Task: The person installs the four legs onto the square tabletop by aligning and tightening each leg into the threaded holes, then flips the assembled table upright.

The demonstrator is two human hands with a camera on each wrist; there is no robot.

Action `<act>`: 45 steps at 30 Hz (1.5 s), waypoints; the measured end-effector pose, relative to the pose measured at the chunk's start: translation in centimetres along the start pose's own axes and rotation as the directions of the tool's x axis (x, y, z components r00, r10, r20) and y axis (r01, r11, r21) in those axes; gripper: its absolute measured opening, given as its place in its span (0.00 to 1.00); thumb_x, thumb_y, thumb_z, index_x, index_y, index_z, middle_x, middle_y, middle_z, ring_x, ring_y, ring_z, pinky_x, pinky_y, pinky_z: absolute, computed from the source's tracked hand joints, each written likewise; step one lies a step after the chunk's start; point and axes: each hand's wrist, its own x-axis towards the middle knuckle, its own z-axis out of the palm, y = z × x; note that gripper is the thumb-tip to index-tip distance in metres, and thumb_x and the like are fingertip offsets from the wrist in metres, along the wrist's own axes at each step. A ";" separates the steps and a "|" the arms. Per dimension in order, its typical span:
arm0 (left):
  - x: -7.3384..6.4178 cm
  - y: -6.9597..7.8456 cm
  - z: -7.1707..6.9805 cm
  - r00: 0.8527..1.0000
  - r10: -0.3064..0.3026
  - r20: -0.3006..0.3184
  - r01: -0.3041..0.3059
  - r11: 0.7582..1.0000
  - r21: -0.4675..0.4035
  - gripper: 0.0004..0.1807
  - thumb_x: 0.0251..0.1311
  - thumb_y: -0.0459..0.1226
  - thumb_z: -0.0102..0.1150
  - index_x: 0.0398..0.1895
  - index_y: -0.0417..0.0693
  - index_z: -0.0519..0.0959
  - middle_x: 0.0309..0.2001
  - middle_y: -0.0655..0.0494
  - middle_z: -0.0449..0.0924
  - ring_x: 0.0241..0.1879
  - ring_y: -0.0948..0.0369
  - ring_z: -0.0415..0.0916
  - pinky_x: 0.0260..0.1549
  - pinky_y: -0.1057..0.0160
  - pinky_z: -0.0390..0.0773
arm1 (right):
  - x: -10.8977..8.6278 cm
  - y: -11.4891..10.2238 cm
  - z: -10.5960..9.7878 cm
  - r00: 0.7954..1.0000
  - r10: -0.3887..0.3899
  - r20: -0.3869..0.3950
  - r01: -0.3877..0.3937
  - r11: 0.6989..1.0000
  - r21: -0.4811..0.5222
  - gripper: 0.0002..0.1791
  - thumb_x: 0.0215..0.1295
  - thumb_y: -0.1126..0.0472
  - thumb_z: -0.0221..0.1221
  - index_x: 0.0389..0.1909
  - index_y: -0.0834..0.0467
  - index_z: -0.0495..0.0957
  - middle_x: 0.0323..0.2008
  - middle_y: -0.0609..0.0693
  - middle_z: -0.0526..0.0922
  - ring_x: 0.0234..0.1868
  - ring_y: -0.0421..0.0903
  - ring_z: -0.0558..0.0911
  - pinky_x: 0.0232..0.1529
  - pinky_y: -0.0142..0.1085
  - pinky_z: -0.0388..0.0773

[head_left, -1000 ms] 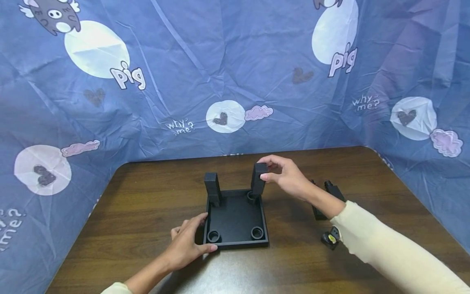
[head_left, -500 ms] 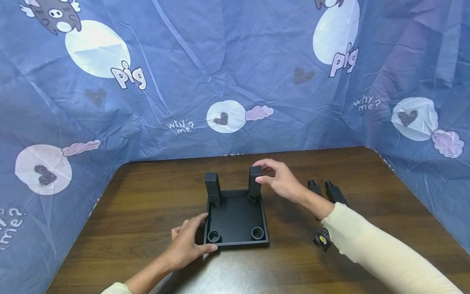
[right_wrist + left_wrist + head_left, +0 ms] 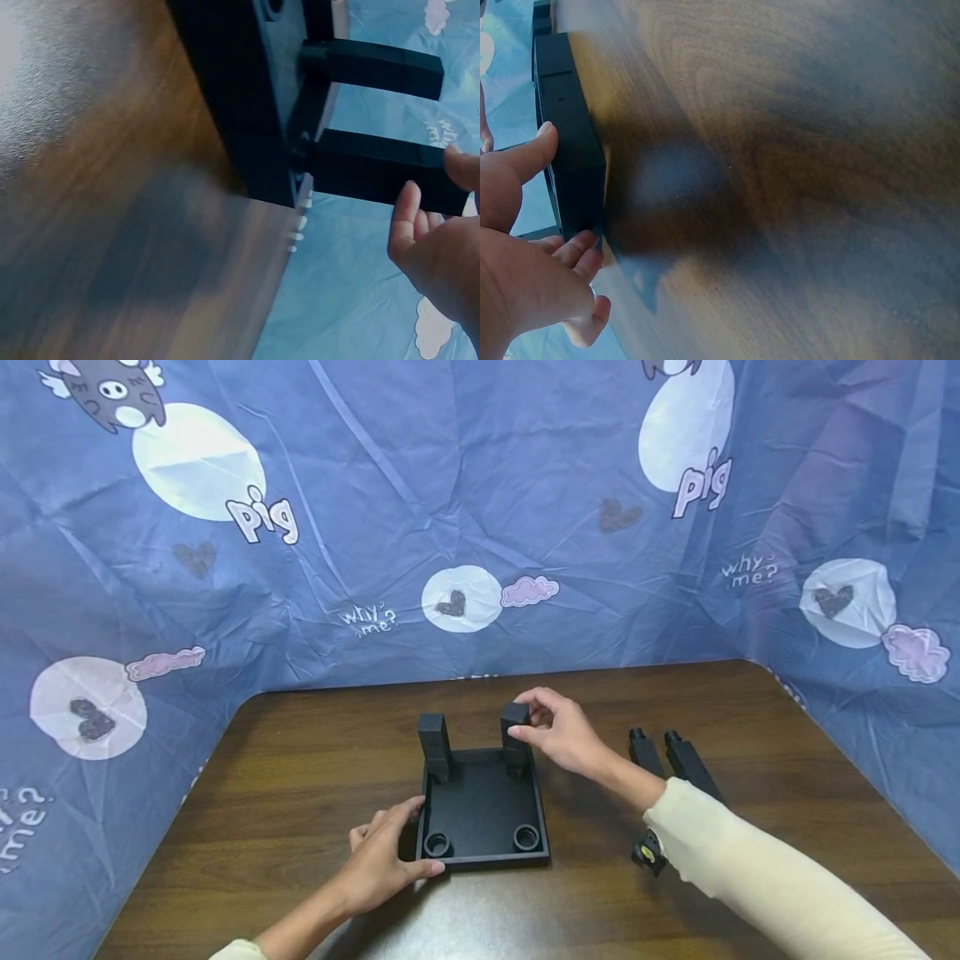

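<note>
A black square tabletop (image 3: 480, 810) with a raised rim lies underside up, a round socket in each visible near corner. My left hand (image 3: 382, 856) grips its near left corner, thumb on the front edge and fingers along the left side. At the far right corner stands a square black table leg (image 3: 512, 747), its lower end at the socket there. My right hand (image 3: 562, 731) pinches this leg near its top, thumb in front and fingers behind; the right wrist view shows the same grip. Another leg (image 3: 435, 743) stands upright in the far left corner.
Two loose black legs (image 3: 690, 766) with threaded ends lie on the wooden table (image 3: 300, 777) at the right, partly behind my right forearm. A blue printed cloth (image 3: 465, 510) hangs along the table's back and sides.
The right hand has moved slightly left and down with its leg, which has gone from tilted above the far right socket to upright at it. The left hand keeps its place.
</note>
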 end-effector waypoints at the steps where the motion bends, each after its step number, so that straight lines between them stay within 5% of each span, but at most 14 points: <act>1: 0.0 0.0 0.0 1.000 -0.002 0.001 0.002 1.000 0.001 0.47 0.40 0.45 0.79 0.67 0.45 0.68 0.56 0.50 0.77 0.56 0.53 0.68 0.50 0.45 0.51 | 0.0 0.1 0.1 1.000 -0.003 -0.011 0.003 1.000 -0.003 0.18 0.55 0.67 0.70 0.46 0.62 0.78 0.33 0.53 0.77 0.33 0.46 0.76 0.34 0.34 0.73; 7: 0.1 0.0 0.0 1.000 -0.009 0.008 0.009 1.000 0.001 0.47 0.41 0.45 0.79 0.67 0.45 0.68 0.56 0.50 0.77 0.57 0.54 0.68 0.50 0.46 0.51 | -0.1 0.2 0.4 0.999 -0.038 -0.016 0.037 0.999 -0.021 0.22 0.56 0.66 0.69 0.52 0.60 0.76 0.39 0.53 0.76 0.34 0.48 0.73 0.33 0.32 0.70; 16: 0.0 0.0 0.0 1.000 -0.002 0.008 0.002 1.000 -0.001 0.47 0.41 0.45 0.79 0.67 0.45 0.68 0.55 0.50 0.77 0.56 0.54 0.68 0.50 0.46 0.51 | 0.4 0.1 -1.2 0.985 -0.071 0.157 0.077 0.996 -0.034 0.25 0.61 0.63 0.66 0.60 0.59 0.75 0.39 0.54 0.72 0.37 0.50 0.72 0.39 0.39 0.70; 25: 0.1 0.0 -0.1 1.000 -0.011 0.011 0.011 1.000 0.003 0.47 0.41 0.45 0.79 0.67 0.45 0.68 0.56 0.50 0.77 0.56 0.53 0.68 0.50 0.45 0.51 | 0.6 0.4 -0.5 0.999 -0.023 0.036 0.023 1.000 -0.013 0.17 0.53 0.65 0.72 0.40 0.61 0.76 0.33 0.52 0.77 0.33 0.46 0.75 0.33 0.34 0.73; 31: 0.1 -0.1 -0.1 1.000 -0.017 0.019 0.017 1.000 -0.008 0.47 0.41 0.46 0.79 0.67 0.45 0.68 0.56 0.50 0.77 0.57 0.53 0.67 0.50 0.45 0.51 | 0.3 0.3 0.3 0.999 0.046 -0.004 -0.046 0.999 -0.025 0.20 0.52 0.61 0.74 0.39 0.59 0.72 0.30 0.52 0.76 0.32 0.47 0.75 0.30 0.35 0.72; 40: 0.0 -0.1 0.0 1.000 -0.011 0.015 0.011 1.000 -0.010 0.47 0.41 0.46 0.79 0.67 0.45 0.68 0.56 0.50 0.76 0.57 0.54 0.67 0.50 0.45 0.51 | 0.5 0.6 -0.7 0.983 0.002 0.182 0.000 1.000 -0.011 0.29 0.60 0.60 0.68 0.62 0.59 0.72 0.42 0.54 0.73 0.38 0.50 0.73 0.38 0.39 0.72; 45: 0.0 -0.1 0.0 1.000 -0.013 0.016 0.013 1.000 -0.006 0.47 0.41 0.46 0.79 0.67 0.45 0.68 0.56 0.51 0.76 0.57 0.54 0.67 0.50 0.45 0.51 | 0.6 0.5 -1.5 0.971 -0.053 0.233 0.053 0.999 0.006 0.26 0.63 0.62 0.64 0.63 0.59 0.74 0.47 0.56 0.73 0.40 0.49 0.74 0.42 0.41 0.72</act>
